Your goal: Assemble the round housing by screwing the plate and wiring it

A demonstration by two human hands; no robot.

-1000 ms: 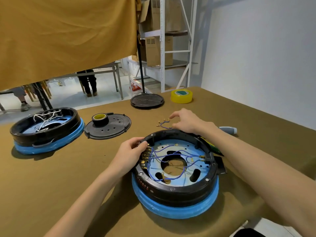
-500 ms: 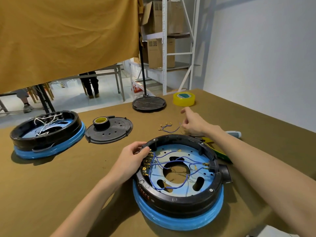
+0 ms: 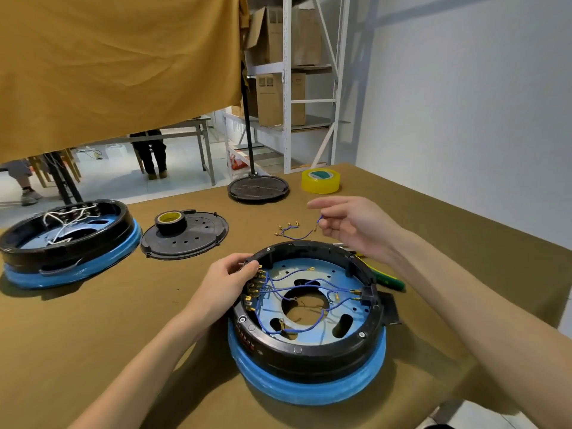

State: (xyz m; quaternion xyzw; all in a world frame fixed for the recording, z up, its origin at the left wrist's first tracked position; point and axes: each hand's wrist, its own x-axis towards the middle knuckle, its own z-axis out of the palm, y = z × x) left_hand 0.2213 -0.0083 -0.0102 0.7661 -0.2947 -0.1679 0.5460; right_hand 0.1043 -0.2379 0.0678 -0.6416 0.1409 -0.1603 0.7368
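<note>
The round housing, black with a blue base ring, sits in front of me on the table. Inside it lies a blue plate with several blue wires running to gold terminals along its left wall. My left hand grips the housing's left rim beside those terminals. My right hand is raised behind the housing and pinches one end of a loose blue wire. The wire's other end, with gold terminals, hangs down to the table.
A second housing with white wires sits at the far left. A black cover plate carries a roll of black tape. Behind are a round stand base and yellow tape. A green-handled tool lies right of the housing.
My right hand reached to the loose wire on the table behind the housing, pinched it and lifted one end. My left hand stayed on the rim.
</note>
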